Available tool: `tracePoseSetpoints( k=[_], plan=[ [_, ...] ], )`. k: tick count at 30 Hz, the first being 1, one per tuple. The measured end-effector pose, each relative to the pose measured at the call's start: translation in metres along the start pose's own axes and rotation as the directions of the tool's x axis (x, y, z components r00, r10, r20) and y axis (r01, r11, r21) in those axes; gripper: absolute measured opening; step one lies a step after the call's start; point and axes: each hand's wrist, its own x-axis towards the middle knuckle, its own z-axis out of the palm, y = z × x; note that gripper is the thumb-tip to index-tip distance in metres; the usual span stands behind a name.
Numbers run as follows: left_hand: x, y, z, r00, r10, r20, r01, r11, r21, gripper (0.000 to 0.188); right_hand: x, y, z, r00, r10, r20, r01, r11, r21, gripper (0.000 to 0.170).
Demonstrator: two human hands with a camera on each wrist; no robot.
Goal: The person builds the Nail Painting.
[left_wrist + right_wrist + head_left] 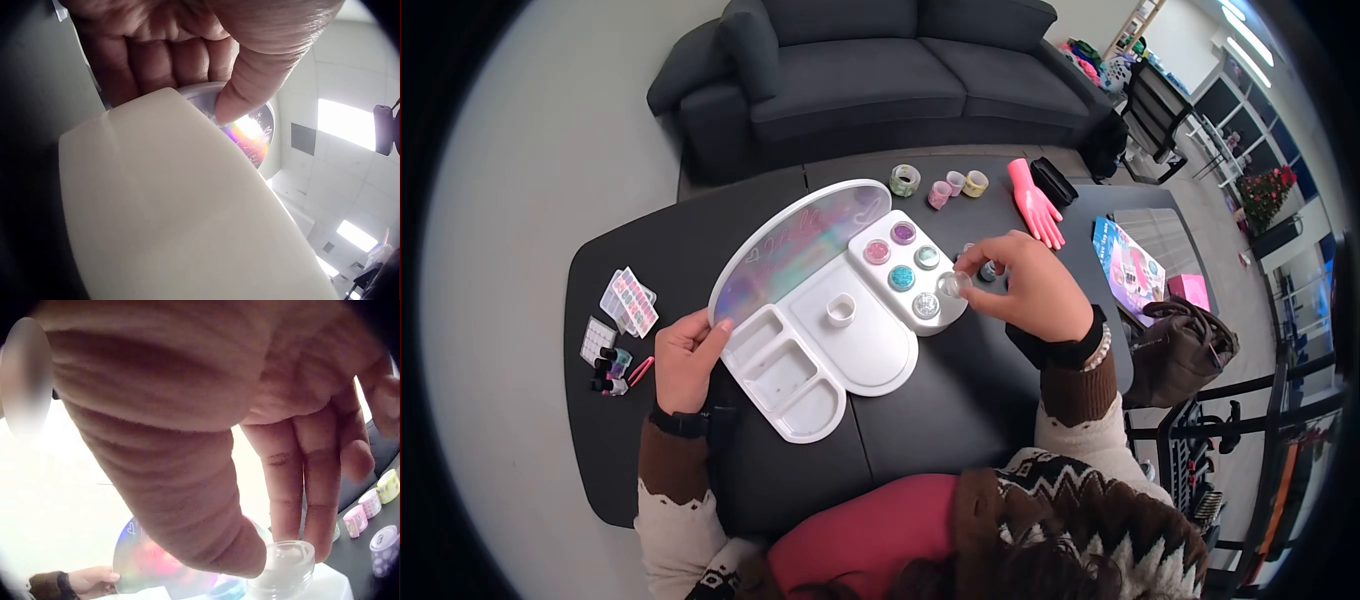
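My right hand pinches a small clear jar between thumb and fingers, at the right edge of a white holder. Glitter pots in purple, pink, pale green, teal and silver sit in that holder. With my left hand I grip the left end of a white vanity set, thumb on the front of its rounded iridescent panel. A small white cup stands on the set's middle tray. In the left wrist view the set's white side fills the foreground.
Decorated tape rolls stand at the back of the black table. A pink hand model and a black case lie right of them. Nail polish bottles, pink tweezers and sticker sheets lie at the left.
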Motion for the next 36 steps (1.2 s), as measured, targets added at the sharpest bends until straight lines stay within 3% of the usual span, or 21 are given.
tracePoseSetpoints(
  k=[7, 9, 16, 22, 24, 25, 27, 29, 34, 36],
  plan=[
    [-0.002, 0.005, 0.001, 1.0, 0.007, -0.002, -0.008, 1.0, -0.016, 0.026, 0.003, 0.005, 0.016, 1.0, -0.017, -0.003, 0.017, 0.996, -0.086, 0.022],
    [-0.001, 0.005, -0.003, 1.0, 0.009, 0.009, -0.01, 0.992, 0.127, 0.025, 0.003, 0.005, 0.02, 0.999, -0.043, -0.026, 0.041, 0.995, -0.096, 0.022],
    [0.0, -0.003, -0.001, 1.0, 0.014, 0.002, -0.014, 1.0, -0.011, 0.028, 0.005, 0.008, 0.021, 0.998, -0.049, -0.044, 0.044, 0.994, -0.103, 0.021],
    [-0.001, -0.002, -0.003, 1.0, 0.011, 0.009, -0.011, 1.0, -0.006, 0.029, 0.006, 0.008, 0.021, 0.999, -0.035, -0.016, 0.033, 0.994, -0.105, 0.02],
    [-0.001, 0.006, -0.002, 0.998, 0.046, 0.038, -0.047, 0.998, 0.033, 0.034, 0.005, 0.012, 0.024, 0.997, -0.069, -0.037, 0.064, 0.989, -0.132, 0.02],
    [-0.002, 0.005, -0.003, 0.993, 0.105, 0.049, -0.104, 0.994, -0.028, 0.04, 0.003, 0.011, 0.028, 0.998, -0.013, -0.068, 0.003, 0.989, -0.148, 0.022],
    [-0.002, 0.007, -0.014, 0.989, 0.148, -0.02, -0.147, 0.988, 0.041, 0.043, 0.002, 0.007, 0.035, 0.992, 0.043, -0.122, -0.059, 0.989, -0.136, 0.025],
    [-0.001, 0.011, -0.022, 0.99, 0.104, -0.099, -0.099, 0.994, 0.05, 0.04, 0.001, 0.012, 0.043, 0.983, 0.046, -0.179, -0.07, 0.989, -0.13, 0.026],
    [-0.016, 0.024, -0.026, 0.976, 0.12, -0.181, -0.135, 0.988, -0.075, 0.036, 0.0, 0.008, 0.044, 0.981, 0.126, -0.15, -0.143, 0.983, -0.114, 0.029],
    [-0.036, 0.046, -0.027, 0.957, 0.155, -0.244, -0.165, 0.986, -0.021, 0.033, -0.001, 0.0, 0.04, 0.976, 0.194, -0.099, -0.203, 0.975, -0.087, 0.029]
  ],
)
